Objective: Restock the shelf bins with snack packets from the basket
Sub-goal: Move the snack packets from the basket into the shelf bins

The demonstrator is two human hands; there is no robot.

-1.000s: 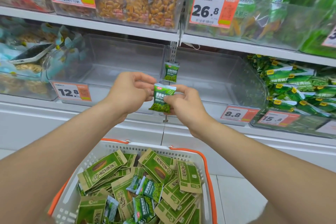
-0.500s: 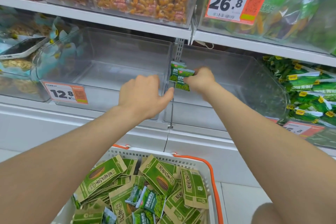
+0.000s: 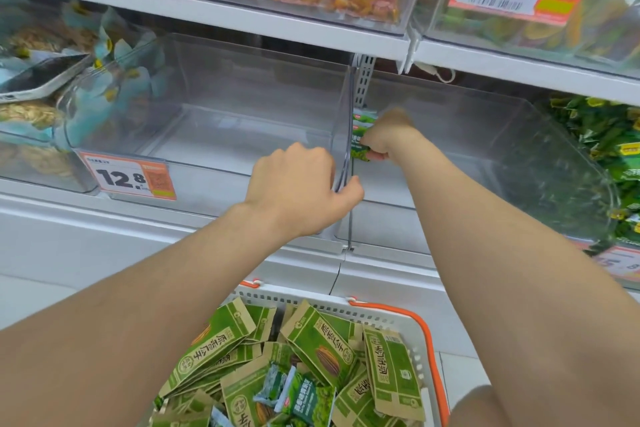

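My right hand (image 3: 386,135) reaches into the right clear shelf bin (image 3: 502,163) and pinches a small green snack packet (image 3: 359,151) against the bin's left wall. A second green packet (image 3: 362,117) shows just behind it. My left hand (image 3: 299,192) grips the front corner of the left clear bin (image 3: 242,121), fingers curled and thumb hooked across the clear wall between the two bins. Below stands a white basket (image 3: 311,302) with orange handles, holding several green-and-brown packets (image 3: 320,345) and some small green ones (image 3: 306,395).
A bin of green packets (image 3: 613,149) is at the right; a bin of blue packets (image 3: 114,87) at the left has a phone (image 3: 38,80) lying on it. The upper shelf (image 3: 242,21) overhangs both clear bins. A 12.8 price tag (image 3: 130,177) hangs on the left bin.
My right hand carried the green packet from in front of the shelf into the right bin and lowered it. My left hand let go of the packet and took hold of the bin corner.
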